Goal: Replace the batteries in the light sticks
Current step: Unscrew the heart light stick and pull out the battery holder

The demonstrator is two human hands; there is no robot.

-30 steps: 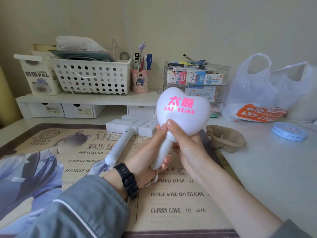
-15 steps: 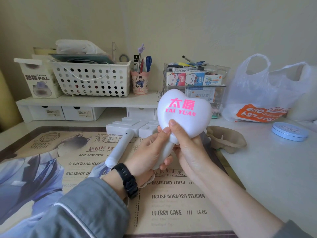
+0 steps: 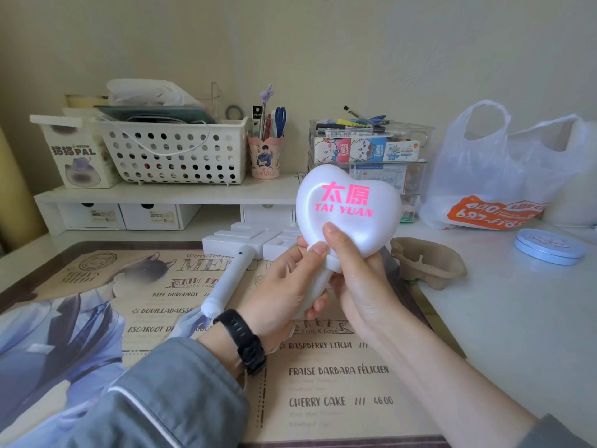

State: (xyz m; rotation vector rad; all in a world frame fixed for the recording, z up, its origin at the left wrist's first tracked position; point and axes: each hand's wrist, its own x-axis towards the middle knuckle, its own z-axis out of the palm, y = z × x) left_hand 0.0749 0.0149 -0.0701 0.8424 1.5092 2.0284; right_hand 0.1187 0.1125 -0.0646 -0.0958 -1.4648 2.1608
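While both hands hold it upright over the desk mat (image 3: pixel 339 389), heart light stick (image 3: pixel 347 202) faces camera, pink "TAI YUAN" lettering visible.
Left to right: white basket (image 3: pixel 174 153) on rear shelf; second light stick (image 3: pixel 231 282) lying flat on mat, its end just beside left wrist; left hand (image 3: pixel 284 295) fingers curled round the heart stick's handle, thumb tip at the heart's base; right hand (image 3: pixel 365 286) wrapped on the handle's other side, thumb pressed on the heart's lower front; brown cardboard cup holder (image 3: pixel 429 263) just beside; plastic bag (image 3: pixel 484 176) and blue tin (image 3: pixel 549 247) far right.
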